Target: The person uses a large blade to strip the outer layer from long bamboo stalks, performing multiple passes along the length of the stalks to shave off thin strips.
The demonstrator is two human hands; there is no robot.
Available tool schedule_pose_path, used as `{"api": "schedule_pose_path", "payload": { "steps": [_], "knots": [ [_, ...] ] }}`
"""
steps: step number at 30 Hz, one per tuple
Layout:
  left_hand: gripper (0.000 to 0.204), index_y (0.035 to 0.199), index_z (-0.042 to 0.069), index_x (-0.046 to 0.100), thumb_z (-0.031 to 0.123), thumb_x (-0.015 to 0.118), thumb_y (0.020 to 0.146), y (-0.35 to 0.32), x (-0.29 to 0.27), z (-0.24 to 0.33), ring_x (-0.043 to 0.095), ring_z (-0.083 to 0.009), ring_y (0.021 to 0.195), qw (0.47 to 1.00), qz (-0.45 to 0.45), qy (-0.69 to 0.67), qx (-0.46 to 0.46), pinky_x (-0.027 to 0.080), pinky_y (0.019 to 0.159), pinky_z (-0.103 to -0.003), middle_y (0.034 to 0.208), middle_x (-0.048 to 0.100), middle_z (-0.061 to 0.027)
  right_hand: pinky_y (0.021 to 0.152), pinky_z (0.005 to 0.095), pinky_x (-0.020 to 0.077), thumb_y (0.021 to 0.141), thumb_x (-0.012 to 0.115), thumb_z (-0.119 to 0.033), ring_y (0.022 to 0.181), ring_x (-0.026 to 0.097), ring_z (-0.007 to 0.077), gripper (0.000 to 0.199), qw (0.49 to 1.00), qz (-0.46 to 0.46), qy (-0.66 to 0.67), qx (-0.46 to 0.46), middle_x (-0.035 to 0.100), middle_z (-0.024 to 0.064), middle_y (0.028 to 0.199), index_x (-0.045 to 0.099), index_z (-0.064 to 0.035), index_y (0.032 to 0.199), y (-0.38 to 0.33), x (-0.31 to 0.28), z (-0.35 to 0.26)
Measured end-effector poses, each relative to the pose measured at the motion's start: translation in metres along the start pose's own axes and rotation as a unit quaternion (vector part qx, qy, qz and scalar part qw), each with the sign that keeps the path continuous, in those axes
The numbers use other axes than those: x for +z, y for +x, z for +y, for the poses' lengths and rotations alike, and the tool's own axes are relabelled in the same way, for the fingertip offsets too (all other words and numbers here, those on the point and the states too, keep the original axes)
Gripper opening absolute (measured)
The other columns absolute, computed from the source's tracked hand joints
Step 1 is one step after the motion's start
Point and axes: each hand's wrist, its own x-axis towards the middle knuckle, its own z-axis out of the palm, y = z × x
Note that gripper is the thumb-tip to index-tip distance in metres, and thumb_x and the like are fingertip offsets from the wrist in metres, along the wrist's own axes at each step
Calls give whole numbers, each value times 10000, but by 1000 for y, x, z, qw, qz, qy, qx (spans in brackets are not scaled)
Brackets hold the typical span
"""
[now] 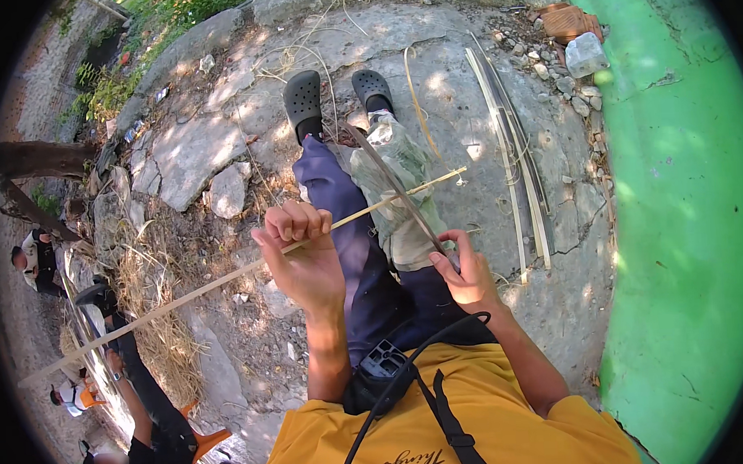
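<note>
My left hand is closed, its fingers curled over a long pale bamboo strip. The strip slants from the far lower left, through that hand, up across my legs to a frayed end on the right. In my right hand is a long, narrow, dark knife, gripped near its lower end with the thumb along it. Its blade points up and left and crosses the strip right of my left hand. Below the crossing, a pale, wrinkled cloth covers my right leg.
Several long strips lie on the cracked concrete at the right, before a green wall. Stones and a clear block line its foot. Dry straw is at the left, where another person sits on an orange chair.
</note>
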Motion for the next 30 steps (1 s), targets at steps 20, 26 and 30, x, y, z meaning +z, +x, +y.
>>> {"api": "schedule_pose_path", "payload": {
  "steps": [20, 26, 30],
  "knots": [
    [818, 1070, -19, 596, 711, 229, 1047, 70, 72, 26, 715, -224, 600, 810, -249, 468, -251, 603, 605, -320, 825, 670, -166, 472, 262, 355, 1059, 576, -396, 526, 454, 67, 441, 958, -3, 270, 99, 512, 6, 644, 502, -31, 1294, -5, -42, -17],
    [1023, 1024, -9, 643, 859, 107, 945, 79, 120, 63, 731, -250, 661, 811, -279, 456, -239, 624, 665, -344, 797, 685, -154, 472, 246, 370, 1066, 576, -377, 541, 467, 57, 430, 956, -3, 288, 56, 528, 1, 704, 473, -52, 1329, -9, -61, -35],
    [988, 895, 16, 678, 841, 139, 967, 65, 129, 90, 728, -244, 727, 821, -311, 420, -229, 615, 741, -355, 812, 696, -128, 469, 241, 376, 1066, 579, -383, 537, 465, 53, 434, 962, 15, 268, 37, 536, 3, 713, 478, -54, 1330, -22, -66, -65]
  ]
}}
